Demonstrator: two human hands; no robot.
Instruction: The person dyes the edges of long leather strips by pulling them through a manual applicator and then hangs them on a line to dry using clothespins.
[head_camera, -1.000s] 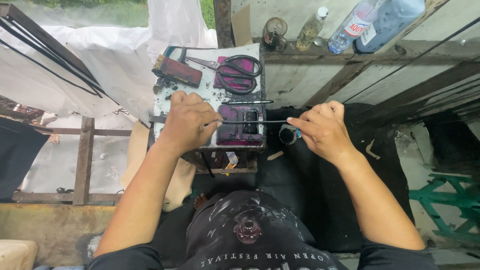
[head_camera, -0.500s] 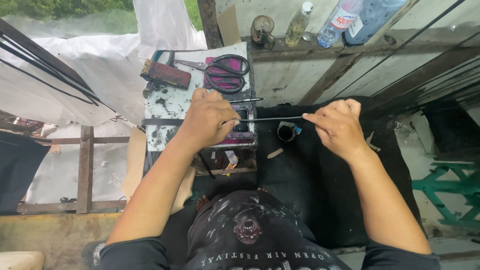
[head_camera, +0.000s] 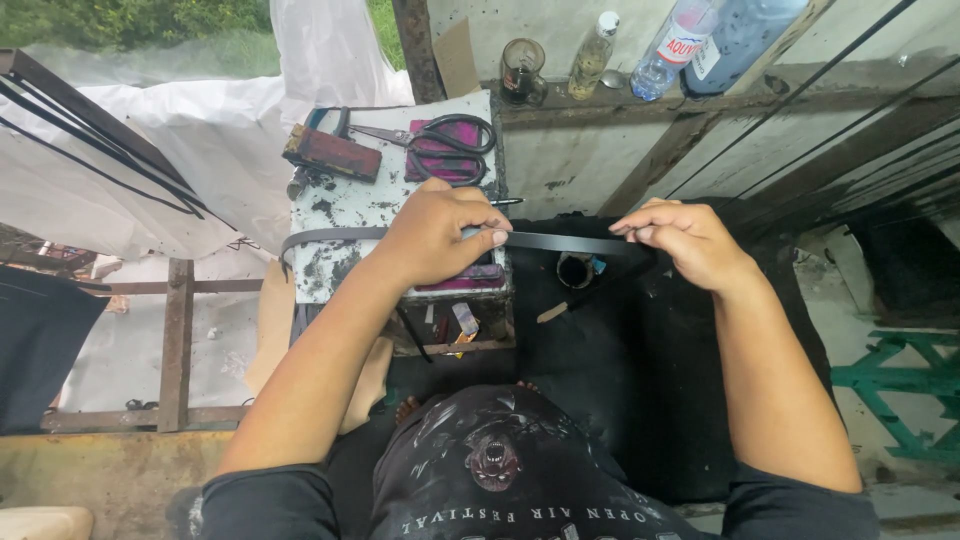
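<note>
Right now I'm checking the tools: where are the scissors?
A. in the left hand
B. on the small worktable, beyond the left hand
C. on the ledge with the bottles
B: the scissors lie on the small worktable, beyond the left hand, untouched.

We have both arms reaching forward from the shoulders, forearms bare and angled inward so the hands sit near each other at the same height. Our left hand lies palm down, knuckles up, fingers curled and the thumb pressed forward at its right edge in a pinch. Our right hand, well apart to the right of it, is also palm down, wrist slightly bent, with its fingertips drawn together and pointing left toward the other hand.
</note>
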